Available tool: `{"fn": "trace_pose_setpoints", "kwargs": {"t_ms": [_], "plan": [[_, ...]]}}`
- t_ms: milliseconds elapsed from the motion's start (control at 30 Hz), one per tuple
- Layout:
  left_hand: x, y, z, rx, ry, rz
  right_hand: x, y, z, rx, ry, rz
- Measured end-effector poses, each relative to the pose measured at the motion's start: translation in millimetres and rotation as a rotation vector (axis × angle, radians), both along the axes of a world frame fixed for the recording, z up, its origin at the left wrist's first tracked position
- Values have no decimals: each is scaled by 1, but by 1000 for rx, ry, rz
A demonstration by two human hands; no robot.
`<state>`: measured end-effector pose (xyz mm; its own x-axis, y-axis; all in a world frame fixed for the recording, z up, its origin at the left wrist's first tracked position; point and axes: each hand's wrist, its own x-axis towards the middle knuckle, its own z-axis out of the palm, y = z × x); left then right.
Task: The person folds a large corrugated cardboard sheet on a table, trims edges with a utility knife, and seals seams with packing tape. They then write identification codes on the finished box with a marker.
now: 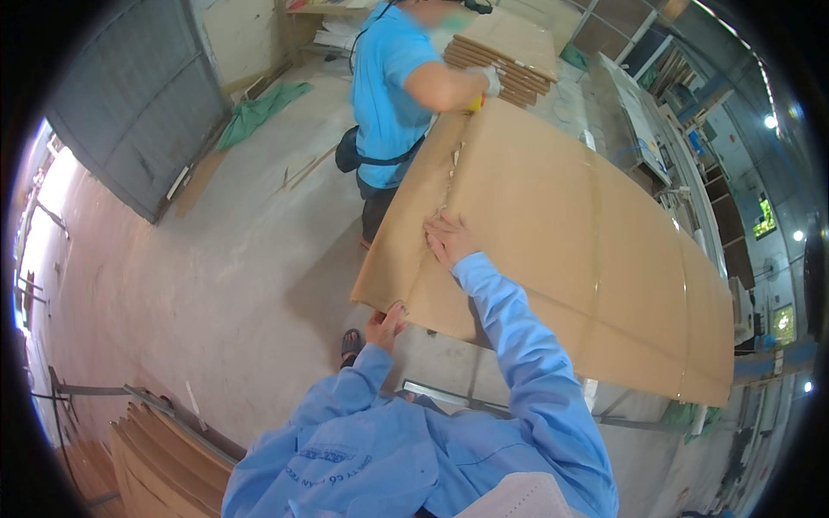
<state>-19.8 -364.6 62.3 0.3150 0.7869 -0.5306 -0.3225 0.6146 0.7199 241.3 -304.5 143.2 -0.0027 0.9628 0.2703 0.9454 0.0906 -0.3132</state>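
A large brown cardboard sheet [587, 250] lies flat across a work stand in front of me. My right hand [446, 238] presses palm-down on it beside a ragged lengthwise cut line. My left hand [385, 325] grips the sheet's near left edge from underneath. Both my arms wear light blue sleeves. Across the sheet, another person in a blue shirt [387, 86] leans over the far end, a gloved hand [490, 81] holding a yellow tool at the cut line.
A stack of cardboard sheets [509, 53] sits behind the other person. More curved cardboard pieces [160, 466] stand at lower left. A green cloth [259, 110] lies on the concrete floor near a grey door [129, 95]. Shelving runs along the right.
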Motion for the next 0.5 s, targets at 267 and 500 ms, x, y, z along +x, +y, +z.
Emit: {"fn": "trace_pose_setpoints", "kwargs": {"t_ms": [267, 500], "plan": [[2, -1, -4, 20, 15, -15, 2, 0, 0, -43, -11, -7], [4, -1, -10, 53, -12, -35, 0, -2, 8, -43, -10, 7]]}}
